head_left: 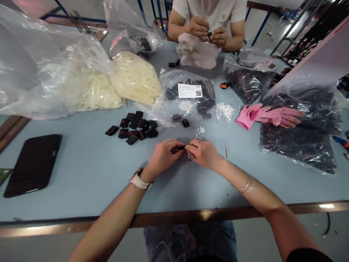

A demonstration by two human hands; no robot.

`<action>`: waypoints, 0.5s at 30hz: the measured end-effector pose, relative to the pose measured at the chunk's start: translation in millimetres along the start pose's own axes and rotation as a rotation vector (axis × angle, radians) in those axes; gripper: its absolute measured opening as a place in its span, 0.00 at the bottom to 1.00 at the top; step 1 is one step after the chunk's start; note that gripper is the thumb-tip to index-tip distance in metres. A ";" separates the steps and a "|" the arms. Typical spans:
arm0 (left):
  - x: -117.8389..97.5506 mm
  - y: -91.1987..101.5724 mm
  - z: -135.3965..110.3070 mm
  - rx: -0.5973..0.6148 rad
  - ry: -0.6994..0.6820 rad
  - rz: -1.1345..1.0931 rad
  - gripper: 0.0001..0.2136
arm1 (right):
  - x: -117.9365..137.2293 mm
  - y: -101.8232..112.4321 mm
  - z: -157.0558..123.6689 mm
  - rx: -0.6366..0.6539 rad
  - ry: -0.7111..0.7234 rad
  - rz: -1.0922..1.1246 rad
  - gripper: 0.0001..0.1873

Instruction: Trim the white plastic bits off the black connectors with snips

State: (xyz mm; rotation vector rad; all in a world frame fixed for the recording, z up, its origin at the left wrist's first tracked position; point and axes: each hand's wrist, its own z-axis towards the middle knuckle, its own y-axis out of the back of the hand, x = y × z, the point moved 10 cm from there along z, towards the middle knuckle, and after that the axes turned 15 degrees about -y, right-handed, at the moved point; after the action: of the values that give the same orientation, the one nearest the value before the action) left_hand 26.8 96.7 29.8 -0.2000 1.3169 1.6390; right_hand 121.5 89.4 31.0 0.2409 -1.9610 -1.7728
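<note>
Above the table, my left hand is closed on one end of a small black plastic connector housing. Opposite it, my right hand pinches at the other end, fingertips close together; part of the piece is hidden by the fingers. Anything smaller in the right fingers is too small to make out. Just beyond my hands lies a small heap of white pins, with a larger heap of the same white bits farther right. To the left is a pile of black connector housings, some showing red parts.
Past my hands sits a clear bag of black parts with a label. Bags of cream parts fill the left. Pink gloves lie by a bag of dark parts. A black tablet-like device is at left. A co-worker sits opposite.
</note>
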 end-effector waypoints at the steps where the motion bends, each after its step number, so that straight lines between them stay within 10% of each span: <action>1: -0.9 0.0 0.3 0.000 -0.005 -0.007 0.03 | 1.2 -0.4 -0.6 0.001 0.001 -0.014 0.12; 15: 4.7 -1.1 -1.4 -0.003 0.017 0.010 0.04 | -81.0 16.3 16.0 -0.159 -0.470 0.248 0.11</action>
State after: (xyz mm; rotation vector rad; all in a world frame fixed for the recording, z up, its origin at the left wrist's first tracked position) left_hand 24.7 98.2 25.5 -0.2100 1.3300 1.6512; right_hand 187.5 141.5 27.4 -0.4941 -2.0241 -1.9249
